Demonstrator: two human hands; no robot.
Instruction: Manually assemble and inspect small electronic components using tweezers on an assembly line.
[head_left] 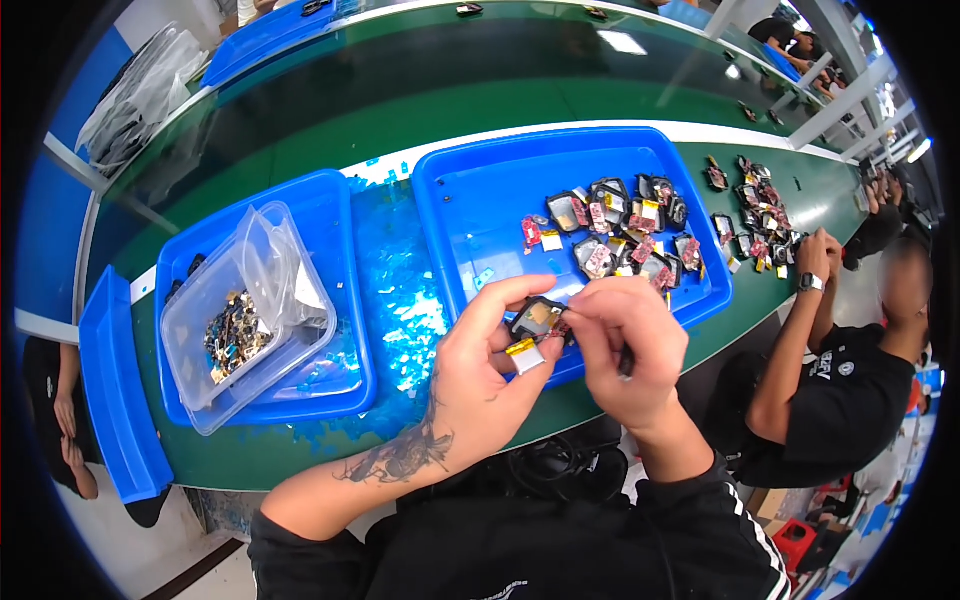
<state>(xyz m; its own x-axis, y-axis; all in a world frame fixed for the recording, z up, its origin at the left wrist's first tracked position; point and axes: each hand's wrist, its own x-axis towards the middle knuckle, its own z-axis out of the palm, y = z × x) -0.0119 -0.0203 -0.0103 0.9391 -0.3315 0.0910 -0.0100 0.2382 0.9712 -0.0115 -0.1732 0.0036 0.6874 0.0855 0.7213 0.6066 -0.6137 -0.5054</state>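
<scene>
Housing (541,316), one, of black plastic with a rounded frame and a pale window, is held over the near edge of the right-hand blue tray (480,232). It is clasped between the curled thumb and fingers of the left hand (482,375); one flat silver battery (525,357), banded in yellow tape, is seen hanging at its lower side. The housing's right edge is pinched by the thumb and forefinger of the right hand (635,345), under whose other fingers a dark item is partly hidden; its kind cannot be told.

Two large blue plastic trays are set on the smooth green counter (215,458). Roughly ten opened devices (610,200) are heaped toward the right-hand tray's far right corner. In the left-hand tray (350,265), two clear boxes (190,350) are stacked askew, the upper one strewn with small metallic parts (236,338). Between the trays, glossy blue film scraps (400,320) are scattered. One narrow blue tray (115,385) is placed at the counter's left end.
</scene>
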